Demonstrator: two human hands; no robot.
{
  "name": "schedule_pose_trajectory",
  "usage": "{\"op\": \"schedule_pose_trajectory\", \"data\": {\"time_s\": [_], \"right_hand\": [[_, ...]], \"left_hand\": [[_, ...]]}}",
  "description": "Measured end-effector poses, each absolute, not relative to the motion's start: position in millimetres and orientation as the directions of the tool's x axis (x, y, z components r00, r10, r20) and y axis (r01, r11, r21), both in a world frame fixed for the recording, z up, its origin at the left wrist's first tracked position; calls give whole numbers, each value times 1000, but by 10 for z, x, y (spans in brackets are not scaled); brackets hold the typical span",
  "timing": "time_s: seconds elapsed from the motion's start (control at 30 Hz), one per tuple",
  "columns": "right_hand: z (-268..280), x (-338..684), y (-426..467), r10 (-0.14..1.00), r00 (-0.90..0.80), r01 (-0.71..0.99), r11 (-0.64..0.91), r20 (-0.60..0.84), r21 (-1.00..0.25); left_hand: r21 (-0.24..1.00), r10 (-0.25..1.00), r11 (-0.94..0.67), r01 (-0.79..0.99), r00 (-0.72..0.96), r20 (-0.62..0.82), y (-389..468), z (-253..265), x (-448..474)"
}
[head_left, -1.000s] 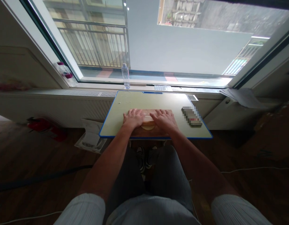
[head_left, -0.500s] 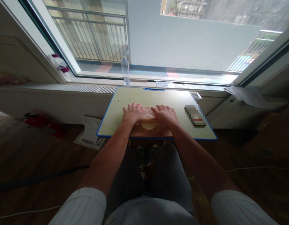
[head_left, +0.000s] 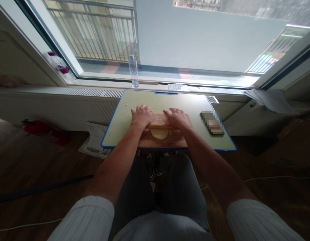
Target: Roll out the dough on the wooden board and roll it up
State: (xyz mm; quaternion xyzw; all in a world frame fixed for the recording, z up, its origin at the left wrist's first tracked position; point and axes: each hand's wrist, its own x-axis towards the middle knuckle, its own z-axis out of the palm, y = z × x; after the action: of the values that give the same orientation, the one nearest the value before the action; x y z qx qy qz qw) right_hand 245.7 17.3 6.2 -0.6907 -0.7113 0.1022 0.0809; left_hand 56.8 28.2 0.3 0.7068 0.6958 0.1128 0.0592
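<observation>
Lying on the wooden cutting board (head_left: 175, 142), the flat piece of dough (head_left: 159, 134) shows mostly on your side of the rolling pin (head_left: 160, 126), which crosses over it. Your left hand (head_left: 143, 115) rests on the pin's left part and your right hand (head_left: 178, 118) on its right part; both have fingers stretched forward over the board rather than wrapped round the wood. Pale specks dot the board's far part.

Beneath the board is your pale green, blue-edged table (head_left: 195, 102). To the board's right on that table lies a dark, pixelated rectangular item (head_left: 212, 123), and small white crumbs (head_left: 126, 105) lie to its far left. Beyond the board, a clear plastic bottle (head_left: 133, 72) stands upright by the window. Well to the board's left, you have a red fire extinguisher (head_left: 46, 132) on the floor.
</observation>
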Motion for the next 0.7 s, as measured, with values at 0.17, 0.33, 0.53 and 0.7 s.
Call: {"op": "schedule_pose_trajectory", "data": {"time_s": [0.17,0.33,0.53,0.7], "right_hand": [[47,2442,236,1000,16,952,-8,23,-306],[72,2428,280,999,14,957,-1,44,-290],[62,2423,298,998,24,961,-5,65,-276],[36,2424,227,996,30,964,-6,87,-266]], "left_hand": [[247,999,-11,969,-2,54,343,3,571],[244,998,2,970,-16,55,399,-13,577],[233,995,-6,972,-18,101,391,-11,588],[225,991,-27,974,-4,136,305,2,588]]}}
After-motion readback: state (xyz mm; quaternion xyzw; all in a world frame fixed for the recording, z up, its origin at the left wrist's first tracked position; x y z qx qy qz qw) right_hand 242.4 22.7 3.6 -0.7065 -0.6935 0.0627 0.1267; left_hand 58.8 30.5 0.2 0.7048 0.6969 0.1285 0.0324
